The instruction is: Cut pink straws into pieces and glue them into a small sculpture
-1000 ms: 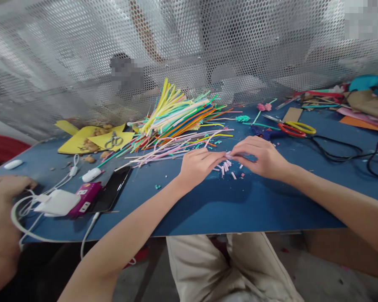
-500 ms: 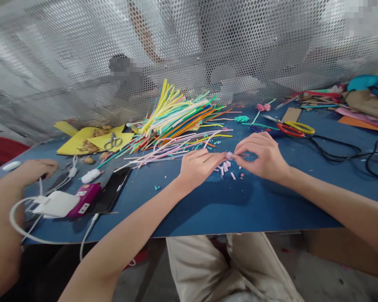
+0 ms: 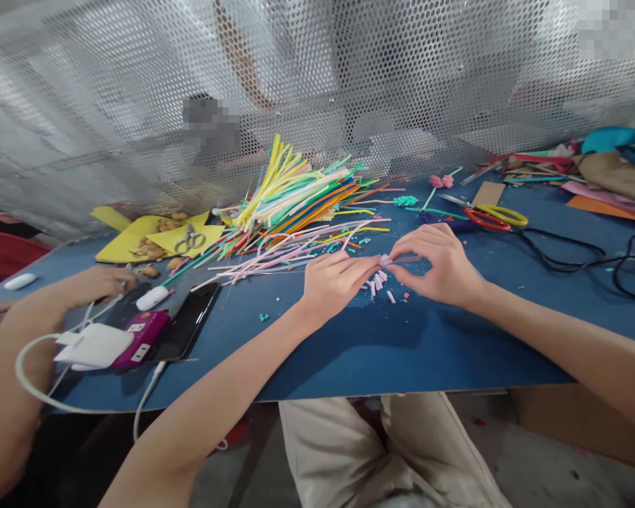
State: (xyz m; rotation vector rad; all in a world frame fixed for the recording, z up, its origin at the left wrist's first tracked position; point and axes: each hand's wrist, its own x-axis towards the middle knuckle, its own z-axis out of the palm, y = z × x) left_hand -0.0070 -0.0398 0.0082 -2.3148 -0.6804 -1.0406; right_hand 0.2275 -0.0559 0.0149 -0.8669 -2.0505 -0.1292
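Below the near edge of the blue table (image 3: pixel 317 363), our pale trousers (image 3: pixel 325 434) show. Toward the left side we see a white charger (image 3: pixel 98 346), a purple block (image 3: pixel 145 335) touching it and a dark phone (image 3: pixel 193 321) just beside that; beyond the charger is another person's hand (image 3: pixel 98 284). Straight ahead of us, our two hands meet: our left hand (image 3: pixel 331 282) pinches a small lilac piece (image 3: pixel 385 260) from one side, and our right hand (image 3: pixel 434 261) grips it from the other, thumb and forefinger rounded so that a thin strand shows through the gap. The piece is partly hidden, and we cannot tell its full shape. Short lilac clippings (image 3: pixel 378 281) lie just under our hands. Farther back, lilac strips (image 3: pixel 275 258) lie loose near our left hand, and scissors (image 3: pixel 472 209) with red and yellow handles rest beyond our right. Behind the strips spreads a big heap of coloured stems (image 3: pixel 301 194), with a fuzzy turquoise piece (image 3: pixel 405 202) to its right; a grey perforated screen (image 3: pixel 296 70) stands behind it all.
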